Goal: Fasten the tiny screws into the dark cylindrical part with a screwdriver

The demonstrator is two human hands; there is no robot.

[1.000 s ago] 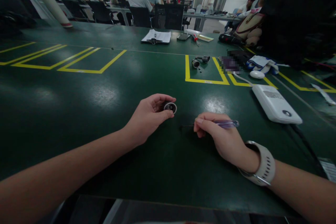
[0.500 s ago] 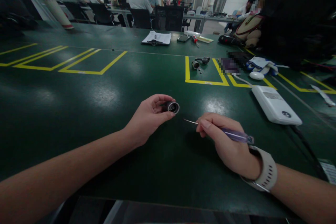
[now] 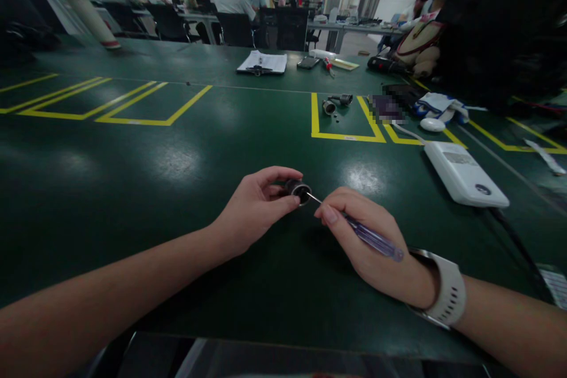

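Note:
Between the thumb and fingers of my left hand (image 3: 254, 207) is a small dark cylindrical part (image 3: 294, 185) with a metal rim, its open end turned towards the right. My right hand (image 3: 367, 233) grips a screwdriver (image 3: 376, 241) with a clear purple handle, held like a pen. The thin shaft points left, and its tip reaches the mouth of the cylindrical part. Whether the tip touches anything inside is hidden. Both hands are just above the green table (image 3: 186, 283).
Several small metal parts (image 3: 340, 100) lie inside a yellow-taped box ahead. A white power bank (image 3: 465, 174) with a cable is at the right, near a glove (image 3: 440, 107). Farther back are a clipboard (image 3: 262, 62), a phone (image 3: 308, 63) and a bottle (image 3: 88, 15). People sit at distant tables.
My right hand has moved left and the screwdriver tip has come to the opening of the cylindrical part. My left hand has shifted slightly right and down with that part.

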